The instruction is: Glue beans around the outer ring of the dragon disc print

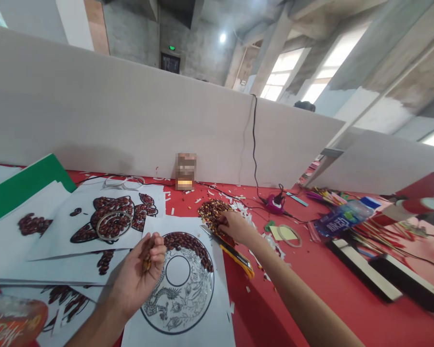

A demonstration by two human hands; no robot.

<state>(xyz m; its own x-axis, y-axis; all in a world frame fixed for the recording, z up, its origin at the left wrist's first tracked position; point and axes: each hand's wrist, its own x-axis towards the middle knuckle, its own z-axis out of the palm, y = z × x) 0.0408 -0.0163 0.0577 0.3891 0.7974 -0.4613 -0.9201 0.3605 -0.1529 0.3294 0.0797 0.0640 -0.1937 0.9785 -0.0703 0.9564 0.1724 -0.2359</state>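
Note:
My left hand (pixel 144 270) is palm up over the left part of a printed sheet (pixel 217 308), its fingers curled round some yellowish-brown kernels (pixel 146 262). The sheet carries a round dragon drawing (pixel 188 299) with a blank inner circle. Dark red beans (pixel 188 243) cover the upper arc of its ring. Beyond the sheet, my right hand (pixel 235 226) reaches into a pile of mixed red beans and yellow kernels (pixel 210 212). Its fingertips are pressed together at the pile, and what they pinch is hidden. A yellow utility knife (pixel 238 260) lies beneath my right wrist.
Bean-covered pictures (pixel 112 217) are stacked at left, a roll of tape (pixel 114 225) on top. A jar (pixel 14 318) stands front left. Paper scraps, a purple power adapter (pixel 275 204), a bottle (pixel 350 214) and black-and-white bars (pixel 365 270) lie on the right. A white partition (pixel 130 111) runs behind.

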